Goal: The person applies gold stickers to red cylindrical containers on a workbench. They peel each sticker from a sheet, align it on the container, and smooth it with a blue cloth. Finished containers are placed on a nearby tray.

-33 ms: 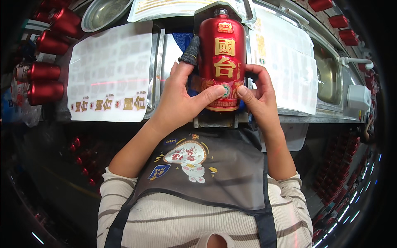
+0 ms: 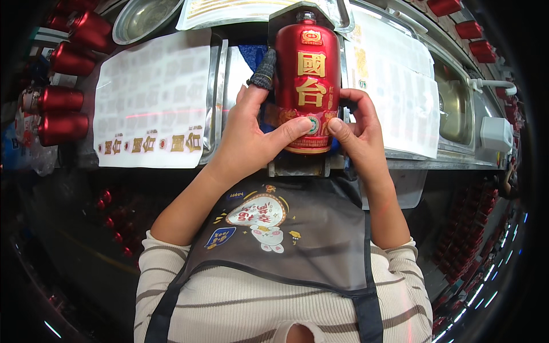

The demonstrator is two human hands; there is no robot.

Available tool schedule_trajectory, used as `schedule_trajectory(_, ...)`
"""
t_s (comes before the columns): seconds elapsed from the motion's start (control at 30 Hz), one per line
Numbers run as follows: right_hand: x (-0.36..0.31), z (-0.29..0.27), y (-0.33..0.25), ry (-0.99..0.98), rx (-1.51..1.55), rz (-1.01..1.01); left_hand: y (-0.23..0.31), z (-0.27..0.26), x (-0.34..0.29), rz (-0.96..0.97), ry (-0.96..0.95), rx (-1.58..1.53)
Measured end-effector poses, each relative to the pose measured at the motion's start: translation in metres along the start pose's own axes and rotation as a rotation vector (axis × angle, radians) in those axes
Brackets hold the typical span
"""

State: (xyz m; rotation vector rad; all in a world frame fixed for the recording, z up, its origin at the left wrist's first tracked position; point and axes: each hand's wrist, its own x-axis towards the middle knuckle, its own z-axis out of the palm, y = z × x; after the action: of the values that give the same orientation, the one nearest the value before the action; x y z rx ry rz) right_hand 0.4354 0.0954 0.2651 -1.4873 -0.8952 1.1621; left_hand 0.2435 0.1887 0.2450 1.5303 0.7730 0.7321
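Note:
A red bottle [image 2: 309, 51] with raised gold characters and a dark neck lies on a metal stand [image 2: 299, 167], its neck pointing away from me. My left hand [image 2: 250, 126] grips its lower left side, thumb pressed on the front beside a small round green-and-white emblem [image 2: 311, 125]. A ribbed dark-grey finger cover [image 2: 263, 70] sits on one of that hand's fingers. From the right, my right hand [image 2: 361, 134] holds the bottle with its thumb on the lower front and its fingers curled at the side, their tips partly hidden. Gold patterning flanks the emblem.
Left of the bottle, a white sheet of gold decals [image 2: 151, 103] lies on a metal tray; more pale sheets [image 2: 394, 91] lie to the right. Red bottles [image 2: 64, 98] stand at far left. A steel bowl [image 2: 146, 20] is behind, and a sink [image 2: 454, 106] with a white jug [image 2: 496, 135] at right.

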Motion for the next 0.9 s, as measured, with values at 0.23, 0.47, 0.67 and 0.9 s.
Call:
schedule_trajectory(0.23,-0.009,0.006,-0.011,0.076,-0.028,0.073,-0.006,0.003,-0.002,-0.017,0.063,-0.367)
schedule_trajectory(0.47,-0.011,0.027,-0.018,0.142,-0.158,0.036,0.001,0.001,-0.006,-0.085,-0.064,-0.279)
schedule_trajectory(0.67,-0.007,0.024,-0.021,0.138,-0.067,0.075,-0.006,-0.003,-0.004,-0.057,-0.051,-0.177)
schedule_trajectory(0.9,-0.004,0.022,-0.018,0.145,-0.09,0.056,-0.013,0.002,-0.003,-0.027,0.006,-0.127)
